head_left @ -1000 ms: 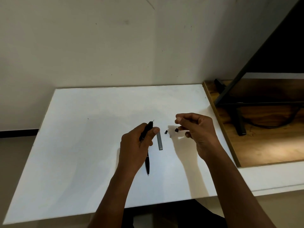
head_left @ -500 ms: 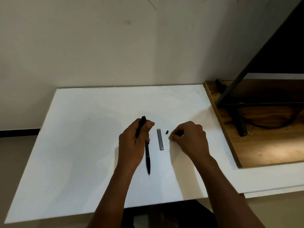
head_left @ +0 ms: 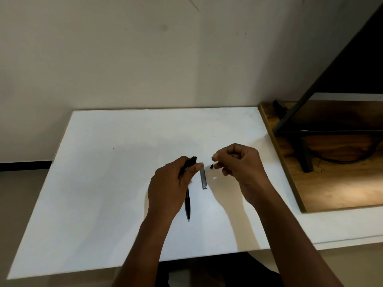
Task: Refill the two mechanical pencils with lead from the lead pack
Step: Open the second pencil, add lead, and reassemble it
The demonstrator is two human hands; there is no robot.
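Observation:
My left hand (head_left: 167, 189) grips a black mechanical pencil (head_left: 189, 163) upright over the white table, its top end poking out above my thumb. The second black pencil (head_left: 188, 204) lies flat on the table just right of that hand, tip toward me. The slim grey lead pack (head_left: 203, 176) lies beside it. A tiny black cap (head_left: 211, 166) rests on the table right of the pack. Just above the cap hovers my right hand (head_left: 240, 164), thumb and fingers pinched together. Whatever they may pinch is too small to make out.
The white table (head_left: 103, 183) meets a wall at the back. On the right a wooden board (head_left: 331, 183) carries a black metal stand (head_left: 304, 154) and a black cable (head_left: 339, 160). The table's front edge runs close to my forearms.
My right hand dipped to the table beside the small cap, then lifted again with pinched fingers. My left hand tilted the pencil and kept hold of it.

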